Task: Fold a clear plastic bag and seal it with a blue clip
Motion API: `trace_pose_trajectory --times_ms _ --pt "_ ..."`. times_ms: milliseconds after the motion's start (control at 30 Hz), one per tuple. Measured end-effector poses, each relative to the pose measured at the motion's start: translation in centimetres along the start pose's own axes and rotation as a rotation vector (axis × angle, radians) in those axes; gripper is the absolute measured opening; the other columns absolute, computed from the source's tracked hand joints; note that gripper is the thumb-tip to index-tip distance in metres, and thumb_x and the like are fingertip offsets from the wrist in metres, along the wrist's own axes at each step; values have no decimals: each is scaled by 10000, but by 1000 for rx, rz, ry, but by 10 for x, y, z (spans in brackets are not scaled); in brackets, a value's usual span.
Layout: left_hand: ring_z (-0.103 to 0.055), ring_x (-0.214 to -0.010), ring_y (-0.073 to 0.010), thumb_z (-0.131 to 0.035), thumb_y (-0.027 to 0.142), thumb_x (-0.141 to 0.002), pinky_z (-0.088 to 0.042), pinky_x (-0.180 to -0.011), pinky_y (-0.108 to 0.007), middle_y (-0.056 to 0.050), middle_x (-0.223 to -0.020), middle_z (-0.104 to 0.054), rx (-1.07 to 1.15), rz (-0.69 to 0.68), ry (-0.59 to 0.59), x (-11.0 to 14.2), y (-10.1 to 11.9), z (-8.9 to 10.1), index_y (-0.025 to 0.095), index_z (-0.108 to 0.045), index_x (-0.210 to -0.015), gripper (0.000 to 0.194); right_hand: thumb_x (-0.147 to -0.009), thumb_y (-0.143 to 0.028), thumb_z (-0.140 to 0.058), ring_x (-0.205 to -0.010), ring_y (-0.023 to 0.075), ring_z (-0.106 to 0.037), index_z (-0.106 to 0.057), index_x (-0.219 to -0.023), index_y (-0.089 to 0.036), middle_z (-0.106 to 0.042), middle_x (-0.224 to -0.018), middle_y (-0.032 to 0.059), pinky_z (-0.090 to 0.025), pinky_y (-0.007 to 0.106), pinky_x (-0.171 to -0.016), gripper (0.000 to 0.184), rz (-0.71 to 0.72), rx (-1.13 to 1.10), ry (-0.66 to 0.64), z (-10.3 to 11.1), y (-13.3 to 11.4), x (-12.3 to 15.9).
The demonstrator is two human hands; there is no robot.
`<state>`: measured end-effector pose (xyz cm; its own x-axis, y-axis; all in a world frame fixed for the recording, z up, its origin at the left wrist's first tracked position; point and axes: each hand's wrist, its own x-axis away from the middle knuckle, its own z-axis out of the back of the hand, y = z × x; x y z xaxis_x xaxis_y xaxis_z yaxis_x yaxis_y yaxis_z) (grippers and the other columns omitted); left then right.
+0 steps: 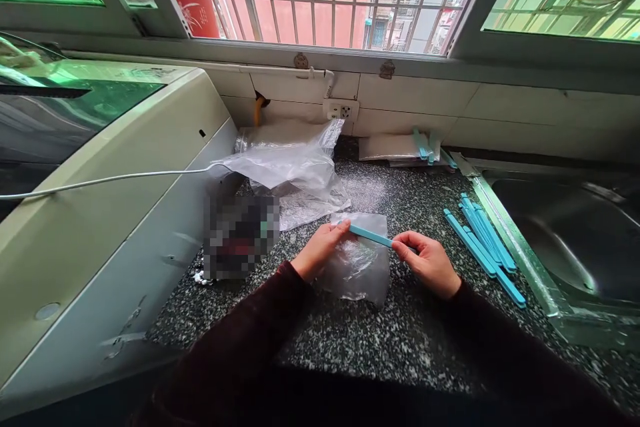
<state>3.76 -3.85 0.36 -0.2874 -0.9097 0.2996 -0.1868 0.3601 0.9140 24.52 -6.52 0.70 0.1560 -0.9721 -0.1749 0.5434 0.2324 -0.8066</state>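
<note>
A light-blue flat strip [370, 234] is stretched between my hands above the dark speckled counter. My left hand [325, 247] pinches its left end, and my right hand [425, 260] grips the right end between thumb and fingers. Beneath the strip lies a clear plastic bag [363, 273], flat on the counter; its upper left part is behind my left hand, and I cannot tell whether that hand holds it too. Several more blue strips [483, 240] lie in a loose pile to the right, beside the sink.
A steel sink [550, 280] borders the counter on the right. Plastic packaging [295, 167] is heaped at the back left, near a blurred-out object [240, 240]. Flat packets [390, 147] with blue strips on top rest against the tiled wall. A large cream appliance [150, 147] with a white cable [115, 180] stands left.
</note>
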Motion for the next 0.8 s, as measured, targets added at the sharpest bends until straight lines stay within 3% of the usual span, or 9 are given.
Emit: trace_pose_trajectory --times_ms 167,267,367,500,667,800 --pt "-439 -443 -100 -648 535 -630 -330 -468 -238 -14 -479 -552 93 -86 139 -7 -1 5 131 -603 -513 423 -820 -567 -444 -526 126 -489 -603 -951 -163 -598 -657 23 -403 252 -479 454 27 -187 100 5 2 1" --pt "-455 -444 -103 -646 511 -647 -339 -464 -233 -4 -474 -549 199 -108 245 -11 2 9 135 -585 -529 400 -841 -569 -406 -517 114 -468 -598 -935 -164 -593 -665 28 -395 248 -472 458 30 -279 200 10 3 0" --pt "-447 -440 -97 -637 465 -684 -336 -454 -228 13 -474 -533 270 -109 311 -12 5 11 143 -562 -541 360 -840 -552 -430 -512 108 -462 -606 -895 -165 -586 -651 26 -391 244 -467 429 13 -272 211 13 4 0" --pt "-420 -423 -93 -581 445 -743 -319 -443 -232 11 -451 -505 210 -112 322 -10 7 9 147 -548 -498 387 -855 -494 -448 -564 124 -508 -615 -890 -171 -600 -692 38 -434 261 -509 366 44 -166 224 13 2 3" --pt "-404 -426 -93 -543 439 -767 -319 -469 -242 -7 -449 -513 72 -130 297 -6 3 6 139 -562 -465 426 -802 -426 -571 -704 169 -581 -585 -1064 -180 -649 -895 81 -488 291 -568 360 346 69 182 10 -1 5" --pt "-443 -464 -112 -557 500 -737 -347 -499 -243 -20 -476 -548 86 -122 218 -5 -2 3 137 -590 -513 427 -810 -268 -587 -785 184 -636 -612 -1019 -179 -690 -894 79 -515 290 -660 229 470 246 111 5 3 3"
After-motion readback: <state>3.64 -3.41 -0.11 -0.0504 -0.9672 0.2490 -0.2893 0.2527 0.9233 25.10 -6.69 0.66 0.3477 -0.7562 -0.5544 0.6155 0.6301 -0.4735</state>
